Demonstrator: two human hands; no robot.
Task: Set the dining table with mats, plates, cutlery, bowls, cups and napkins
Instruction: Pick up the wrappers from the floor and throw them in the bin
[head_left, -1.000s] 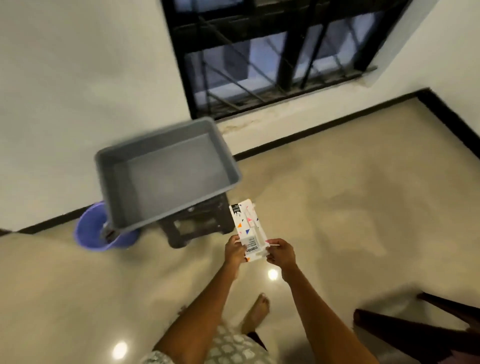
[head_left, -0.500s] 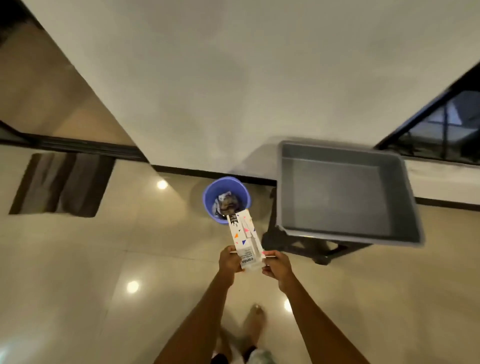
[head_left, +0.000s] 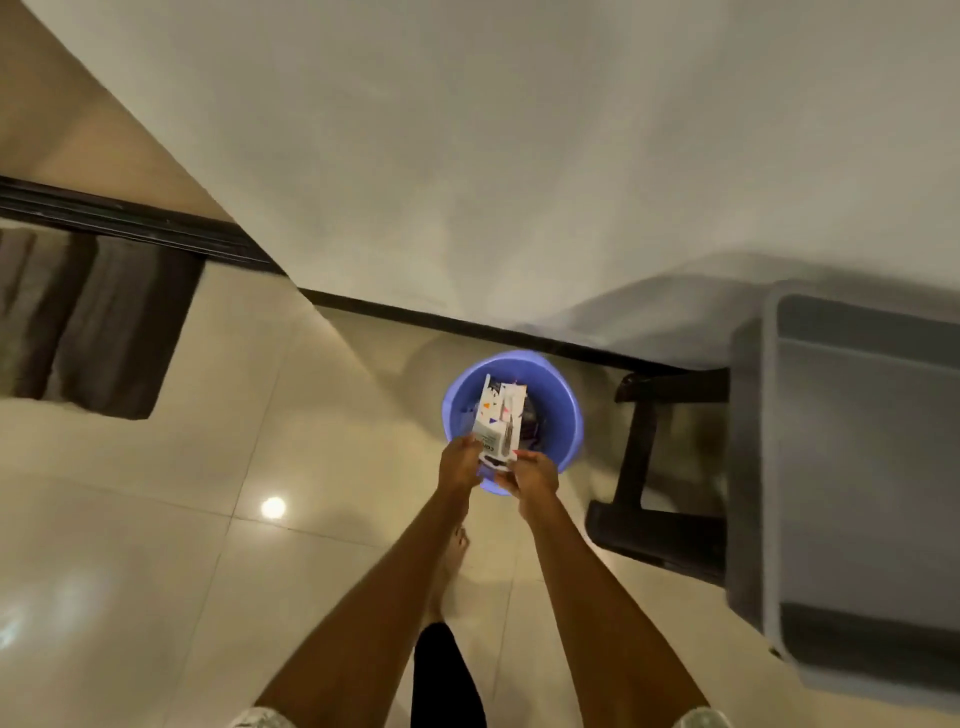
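While I've got both hands out over the round blue plastic bin, the main thing I'm worried about is the small white cardboard box with coloured triangles slipping or tipping the wrong way. I'm only pinching it at its near end, so most of it sticks out past my fingers, and a sloppy let-go could bounce it off the rim onto the glossy beige tiled floor. My left hand has its fingers curled onto the box's left bottom corner, and my right hand grips the right bottom edge, so both are clamped on it, close together. The box sits just beyond my fingertips, tilted away from me, and lines up over the bin's opening, which already has some dark rubbish in it. Can't tell if the box is empty, and I'd guess it's packaging being binned. The grey plastic tub sits on a dark stool just right of the bin, near enough to catch my elbow.
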